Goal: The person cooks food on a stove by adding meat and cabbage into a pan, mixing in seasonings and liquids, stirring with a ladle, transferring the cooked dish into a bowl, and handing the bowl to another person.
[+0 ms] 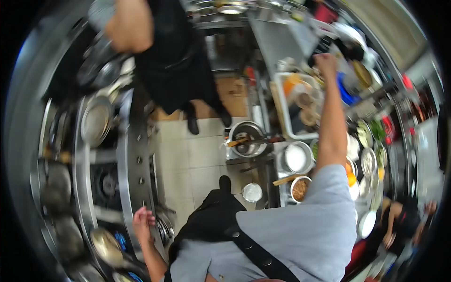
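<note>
My left hand [143,219] hangs beside the front edge of the stove [124,162], its fingers loosely bent and apart, with nothing visible in it. Near it on a burner sits a pan [107,246] with pale contents. My right arm stretches out over the counter on the right. At its end my right hand [325,63] is closed beside a black object [321,48], past a white plastic tub [287,127] of containers. Blur hides what its fingers grip. Below that arm stand a pot of white contents [297,157] and a bowl of brown food [299,189].
A person in a black apron [171,61] stands ahead on the left, one arm raised. A metal pot [247,139] with utensils stands low beside the aisle. Several ingredient bowls [369,162] line the right counter. Another person [399,218] is at the far right.
</note>
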A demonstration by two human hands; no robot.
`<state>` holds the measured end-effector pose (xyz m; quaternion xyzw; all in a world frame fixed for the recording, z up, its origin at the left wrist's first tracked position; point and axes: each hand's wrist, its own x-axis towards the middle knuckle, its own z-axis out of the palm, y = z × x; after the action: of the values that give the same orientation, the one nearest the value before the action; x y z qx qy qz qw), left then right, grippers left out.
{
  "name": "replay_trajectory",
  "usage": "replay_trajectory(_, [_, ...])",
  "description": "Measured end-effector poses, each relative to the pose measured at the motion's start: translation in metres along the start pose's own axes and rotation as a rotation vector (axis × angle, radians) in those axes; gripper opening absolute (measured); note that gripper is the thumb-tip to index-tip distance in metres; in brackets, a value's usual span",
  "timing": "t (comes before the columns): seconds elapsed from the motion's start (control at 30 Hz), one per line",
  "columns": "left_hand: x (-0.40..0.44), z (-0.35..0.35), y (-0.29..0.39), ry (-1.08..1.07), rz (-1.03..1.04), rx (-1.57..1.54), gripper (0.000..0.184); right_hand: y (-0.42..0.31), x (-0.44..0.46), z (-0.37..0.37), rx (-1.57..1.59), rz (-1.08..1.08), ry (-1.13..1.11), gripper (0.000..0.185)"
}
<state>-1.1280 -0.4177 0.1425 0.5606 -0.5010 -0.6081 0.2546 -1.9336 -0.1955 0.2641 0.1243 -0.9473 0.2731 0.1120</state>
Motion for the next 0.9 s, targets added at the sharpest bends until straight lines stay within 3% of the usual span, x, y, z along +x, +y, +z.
replay_trajectory(0.03, [-0.017, -0.007, -0.001, 0.075, -0.004, -0.020, 0.033, -0.025, 0.000, -0.008, 0.067, -0.158, 0.196, 0.036])
replay_trajectory(0.1, [-0.033, -0.015, -0.014, 0.116, -0.009, -0.018, 0.026, -0.103, -0.038, -0.048, 0.187, -0.401, 0.072, 0.034])
replay_trajectory(0.13, [-0.035, -0.027, -0.038, 0.104, 0.005, 0.041, 0.024, -0.130, -0.042, -0.040, 0.607, -0.327, -0.069, 0.040])
replay_trajectory(0.17, [-0.046, -0.032, -0.056, 0.145, 0.101, 0.147, 0.022, -0.160, -0.040, -0.030, 0.641, -0.497, -0.156, 0.042])
replay_trajectory(0.2, [-0.049, -0.043, -0.086, 0.163, 0.136, 0.300, 0.022, -0.230, -0.142, -0.041, 0.940, -0.468, -0.167, 0.039])
replay_trajectory(0.23, [-0.056, -0.046, -0.107, 0.179, 0.137, 0.091, 0.020, -0.252, -0.176, -0.021, 1.052, -0.643, -0.418, 0.036])
replay_trajectory(0.37, [-0.126, -0.078, -0.180, 0.264, -0.054, 0.259, 0.022, -0.353, -0.489, 0.010, 0.787, -0.930, -1.204, 0.027])
replay_trajectory(0.43, [-0.164, -0.095, -0.229, 0.319, -0.129, 0.275, 0.021, -0.364, -0.610, 0.065, 0.585, -0.903, -1.665, 0.037])
replay_trajectory(0.5, [-0.198, -0.115, -0.286, 0.391, -0.215, 0.244, 0.018, -0.364, -0.728, 0.109, 0.443, -0.801, -1.987, 0.066])
replay_trajectory(0.53, [-0.213, -0.126, -0.298, 0.493, -0.298, 0.043, 0.018, -0.365, -0.780, 0.124, 0.388, -0.646, -2.128, 0.073])
replay_trajectory(0.6, [-0.233, -0.149, -0.303, 0.697, -0.403, -0.308, 0.021, -0.372, -0.863, 0.130, 0.293, -0.073, -2.422, 0.065])
replay_trajectory(0.7, [-0.231, -0.184, -0.292, 0.772, -0.346, -0.600, 0.031, -0.379, -0.941, 0.139, 0.446, 0.104, -2.621, 0.044])
replay_trajectory(0.77, [-0.216, -0.203, -0.278, 0.707, -0.248, -0.704, 0.039, -0.392, -0.958, 0.125, 0.420, -0.415, -2.282, 0.025])
replay_trajectory(0.8, [-0.206, -0.209, -0.273, 0.691, -0.210, -0.713, 0.038, -0.399, -0.950, 0.114, 0.309, -0.569, -2.131, 0.014])
replay_trajectory(0.83, [-0.195, -0.216, -0.269, 0.675, -0.172, -0.722, 0.038, -0.403, -0.939, 0.098, 0.279, -0.808, -1.934, 0.012])
replay_trajectory(0.9, [-0.176, -0.226, -0.263, 0.686, -0.143, -0.734, 0.038, -0.405, -0.913, 0.095, 0.331, -1.197, -1.766, 0.020])
